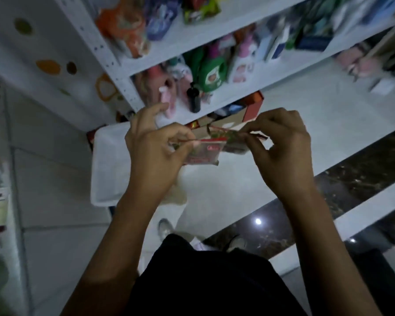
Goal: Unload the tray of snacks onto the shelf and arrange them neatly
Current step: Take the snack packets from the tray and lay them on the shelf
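White shelving (306, 94) is crowding the background with blurred bottles, and we are standing over the tray (110, 160) on pale tiles. We are pinching one snack packet (210, 147) by its ends, left hand (155, 147) and right hand (283, 144) both curled, just above the tray's far right corner. The tray's visible part looks bare, so we are judging unloading nearly finished; this packet is not yet shelved.

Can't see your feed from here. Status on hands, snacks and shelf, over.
Left hand and right hand both pinch the snack packets, in the air near white tray. Not yet on shelf. Pink bottle, black bottle at shelf edge.
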